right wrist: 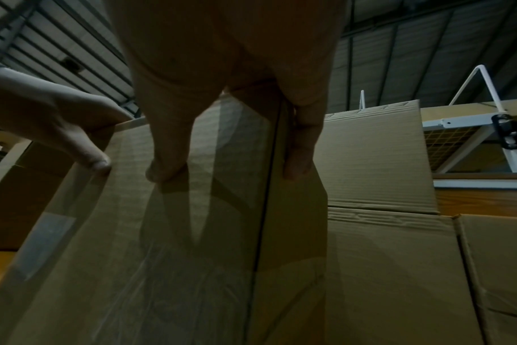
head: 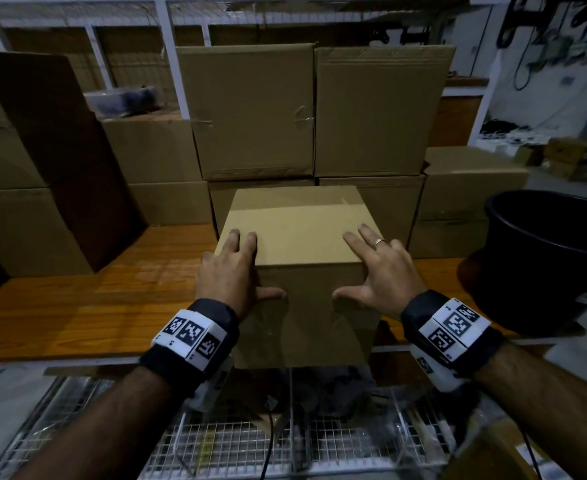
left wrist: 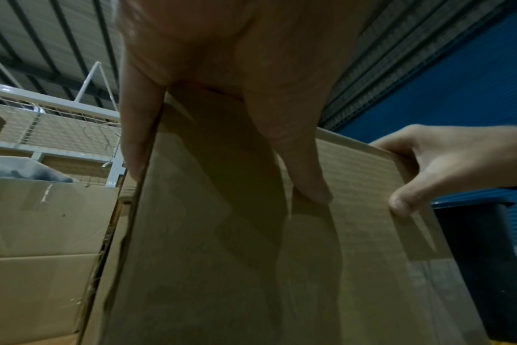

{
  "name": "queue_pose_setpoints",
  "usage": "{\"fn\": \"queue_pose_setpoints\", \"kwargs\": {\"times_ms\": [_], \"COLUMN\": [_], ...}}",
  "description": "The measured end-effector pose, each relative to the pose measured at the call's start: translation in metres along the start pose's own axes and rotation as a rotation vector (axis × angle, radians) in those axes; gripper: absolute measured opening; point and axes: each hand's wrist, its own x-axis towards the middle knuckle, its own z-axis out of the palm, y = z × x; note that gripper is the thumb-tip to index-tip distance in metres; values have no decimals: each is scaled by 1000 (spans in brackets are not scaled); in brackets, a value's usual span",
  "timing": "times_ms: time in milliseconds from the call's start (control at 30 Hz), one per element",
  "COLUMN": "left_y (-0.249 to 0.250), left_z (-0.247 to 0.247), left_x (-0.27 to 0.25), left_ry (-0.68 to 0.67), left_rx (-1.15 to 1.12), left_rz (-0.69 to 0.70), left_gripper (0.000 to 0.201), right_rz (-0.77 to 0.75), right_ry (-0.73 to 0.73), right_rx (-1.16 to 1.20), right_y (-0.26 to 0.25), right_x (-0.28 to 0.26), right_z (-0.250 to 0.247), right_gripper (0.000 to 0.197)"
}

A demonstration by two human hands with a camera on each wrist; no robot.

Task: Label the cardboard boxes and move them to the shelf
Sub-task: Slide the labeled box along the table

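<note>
The cardboard box (head: 299,237) you are handling stands upright at the near edge of the wooden shelf (head: 77,306), its near face at the shelf's lip. Your left hand (head: 231,271) clasps its near-left top corner: fingers (head: 240,239) lie flat on the top, thumb pressed on the near face. Your right hand (head: 375,268) mirrors it on the near-right corner, fingers spread over the top, thumb on the near face, a ring (head: 379,241) on one finger. Whether the box rests fully on the shelf or is partly lifted is hard to tell. Both wrists wear dark bands with printed markers (head: 191,332). Stacked cartons (head: 313,112) stand close behind the box and to the far left, blocking the way farther in. A black bucket (head: 548,251) sits just right of the box. Wire mesh (head: 223,441) lies below the shelf's edge.
</note>
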Motion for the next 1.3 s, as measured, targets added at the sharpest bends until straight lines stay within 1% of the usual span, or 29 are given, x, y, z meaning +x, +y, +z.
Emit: {"fn": "queue_pose_setpoints", "kwargs": {"times_ms": [200, 367, 433, 500, 533, 633, 833, 1033, 1200, 1300], "left_y": [6, -10, -13, -7, -3, 6, 11, 9, 2, 3], "left_z": [2, 10, 11, 11, 11, 14, 16, 16, 21, 22], "left_x": [-5, -3, -3, -2, -1, 0, 3, 5, 5, 6], "left_ry": [26, 63, 93, 112, 106, 103, 87, 85, 136, 143], "left_rx": [-30, -157, -124, -58, -28, 14, 18, -19, -146, -142], "left_rz": [47, 121, 186, 242, 245, 189, 141, 146, 107, 109], "left_gripper": [98, 95, 92, 92, 94, 101, 104, 102, 98, 97], "right_rz": [17, -22, -80, -122, -125, -118, -100, -63, 0, 38], "right_ry": [0, 49, 58, 23, 5, -3, -3, 59, 162, 142], "right_rx": [-7, 1, -31, -95, -128, -190, -210, -142, -25, 7], "right_y": [11, 24, 24, 19, 15, 9, 7, 10, 17, 16], "right_x": [-6, -9, -6, -2, 0, 2, 3, 2, -1, 1], "right_z": [-1, -1, 0, -1, -3, -5, -4, 4, 15, 17], "right_gripper": [99, 95, 96, 97, 98, 97, 98, 101, 100, 99]}}
